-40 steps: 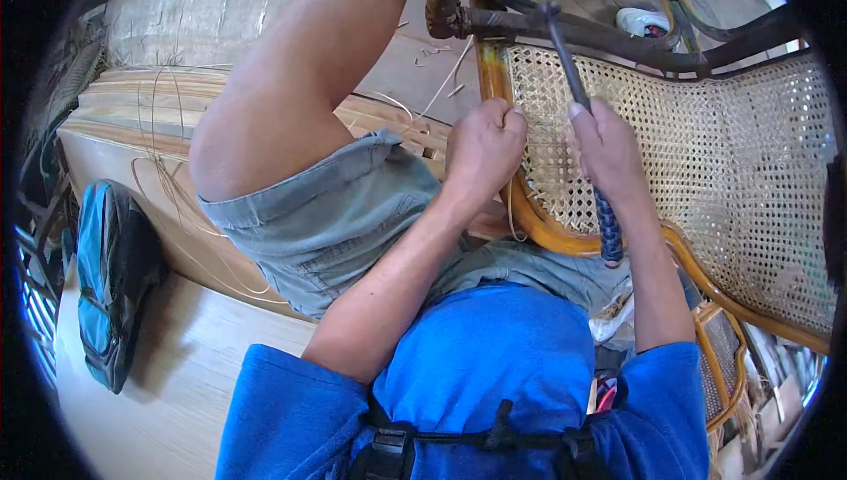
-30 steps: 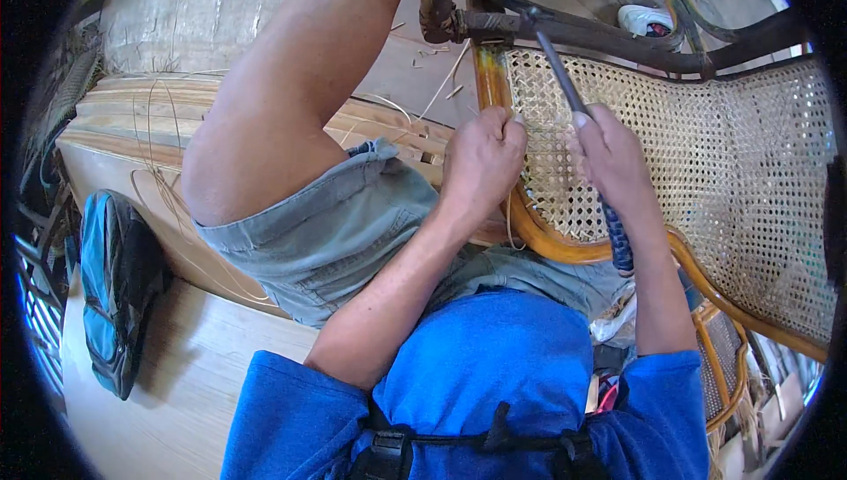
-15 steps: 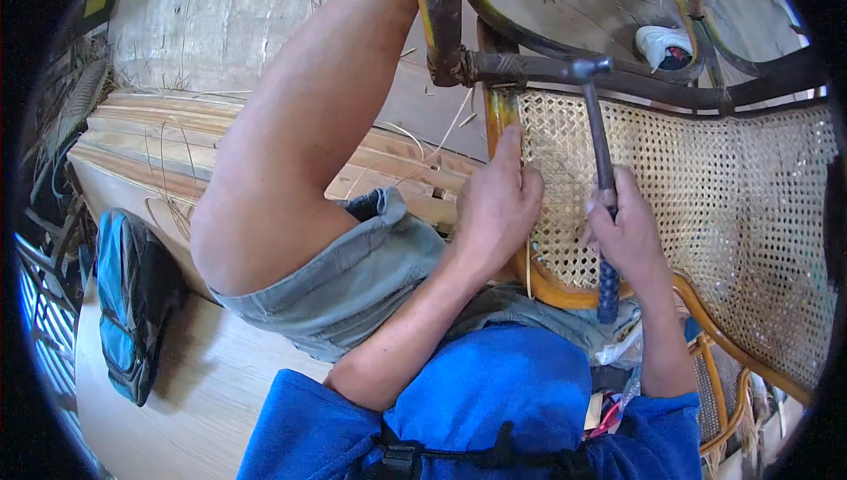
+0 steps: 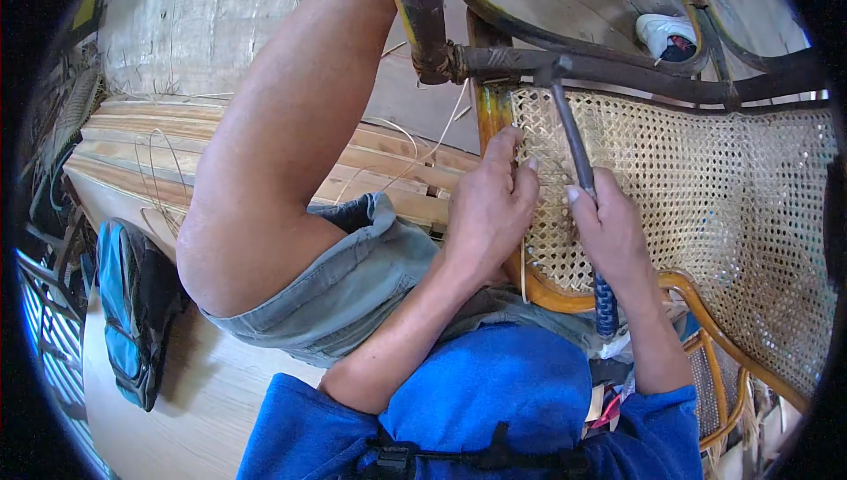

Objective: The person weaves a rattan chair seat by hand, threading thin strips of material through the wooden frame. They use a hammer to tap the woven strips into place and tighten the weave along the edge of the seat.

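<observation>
My right hand [image 4: 609, 228] is closed round the handle of a hammer [image 4: 575, 140], whose dark blue textured grip sticks out below the fist. The hammer's head is at the far end, over the dark crossbar of a rattan chair. My left hand [image 4: 494, 202] is closed over the chair's orange-brown frame rail [image 4: 492, 116], with the index finger along its edge. Whether a small piece sits under those fingertips is hidden. Beside both hands spreads the chair's woven cane panel [image 4: 679, 180], pale and full of small holes.
My bent bare leg [image 4: 282, 136] is left of the chair. Behind it lie stacked wooden strips [image 4: 123, 140] with loose cane strands. A blue and black backpack [image 4: 123, 312] is at the left. A white shoe [image 4: 662, 36] lies beyond the frame; another rattan piece [image 4: 719, 383] stands lower right.
The hammer's head has swung left, and its grip end now sits slightly lower. My left hand remains on the rail with its fingers slightly more bent. The whole view has shifted a little.
</observation>
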Available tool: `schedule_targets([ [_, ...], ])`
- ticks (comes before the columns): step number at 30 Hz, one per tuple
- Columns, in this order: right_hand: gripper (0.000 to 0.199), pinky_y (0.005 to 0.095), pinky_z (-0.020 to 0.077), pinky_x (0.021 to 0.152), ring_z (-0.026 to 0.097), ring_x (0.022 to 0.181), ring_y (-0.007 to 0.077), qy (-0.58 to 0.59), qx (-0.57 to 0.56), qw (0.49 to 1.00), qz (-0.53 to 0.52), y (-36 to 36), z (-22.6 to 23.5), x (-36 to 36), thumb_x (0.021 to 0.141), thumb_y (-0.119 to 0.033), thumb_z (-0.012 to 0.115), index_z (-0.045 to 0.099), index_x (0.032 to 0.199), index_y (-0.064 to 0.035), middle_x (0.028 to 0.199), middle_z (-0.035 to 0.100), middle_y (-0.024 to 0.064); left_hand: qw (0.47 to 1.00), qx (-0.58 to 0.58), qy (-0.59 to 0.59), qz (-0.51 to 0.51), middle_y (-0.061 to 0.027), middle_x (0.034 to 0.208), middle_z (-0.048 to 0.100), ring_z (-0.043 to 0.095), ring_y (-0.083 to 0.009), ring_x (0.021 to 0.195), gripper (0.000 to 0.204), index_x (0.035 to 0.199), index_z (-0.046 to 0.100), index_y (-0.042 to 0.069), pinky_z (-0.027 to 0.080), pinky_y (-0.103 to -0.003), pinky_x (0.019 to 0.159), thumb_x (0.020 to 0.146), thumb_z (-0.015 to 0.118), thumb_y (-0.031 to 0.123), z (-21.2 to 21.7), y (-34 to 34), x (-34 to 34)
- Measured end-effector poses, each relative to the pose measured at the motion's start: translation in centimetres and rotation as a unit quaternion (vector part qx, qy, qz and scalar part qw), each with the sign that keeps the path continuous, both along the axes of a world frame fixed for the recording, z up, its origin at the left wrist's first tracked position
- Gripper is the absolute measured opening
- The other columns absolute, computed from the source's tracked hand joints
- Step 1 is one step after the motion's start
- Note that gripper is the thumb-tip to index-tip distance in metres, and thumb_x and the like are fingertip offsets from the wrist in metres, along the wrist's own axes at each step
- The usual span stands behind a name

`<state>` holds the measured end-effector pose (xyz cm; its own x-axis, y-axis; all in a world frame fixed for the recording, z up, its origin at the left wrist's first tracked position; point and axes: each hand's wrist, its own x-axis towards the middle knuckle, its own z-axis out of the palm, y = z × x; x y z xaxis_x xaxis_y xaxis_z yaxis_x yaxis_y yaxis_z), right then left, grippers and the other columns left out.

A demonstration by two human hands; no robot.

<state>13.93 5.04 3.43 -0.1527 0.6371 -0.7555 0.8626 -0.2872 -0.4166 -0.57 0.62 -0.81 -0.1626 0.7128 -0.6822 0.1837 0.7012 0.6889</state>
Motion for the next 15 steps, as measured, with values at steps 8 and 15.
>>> schedule_targets([
  [8, 0.025, 0.0473, 0.0435, 0.055, 0.058, 0.064, 0.0418, -0.034, 0.016, 0.997, 0.060, -0.5, -1.1, 0.0, 0.089, -0.023, 0.052, 0.045, 0.087, 0.0004, 0.067, 0.057, 0.0231, 1.000, -0.010, -0.004, -0.006, -0.0155, 0.077, 0.059, 0.057, -0.0183, 0.071, 0.029, 0.112, 0.052, -0.003, 0.046, -0.033, 0.065, 0.087, 0.051, 0.011, 0.2, 0.2, -0.1],
  [15, 0.028, 0.0505, 0.0441, 0.061, 0.058, 0.068, 0.0436, -0.040, -0.011, 0.998, 0.037, -0.4, 0.0, -0.6, 0.090, -0.026, 0.050, 0.045, 0.086, 0.0010, 0.068, 0.057, 0.0252, 1.000, -0.008, -0.001, 0.004, -0.0145, 0.077, 0.060, 0.056, -0.0169, 0.071, 0.030, 0.111, 0.053, -0.003, 0.046, -0.030, 0.068, 0.088, 0.051, 0.015, 0.2, -0.1, -0.1],
])
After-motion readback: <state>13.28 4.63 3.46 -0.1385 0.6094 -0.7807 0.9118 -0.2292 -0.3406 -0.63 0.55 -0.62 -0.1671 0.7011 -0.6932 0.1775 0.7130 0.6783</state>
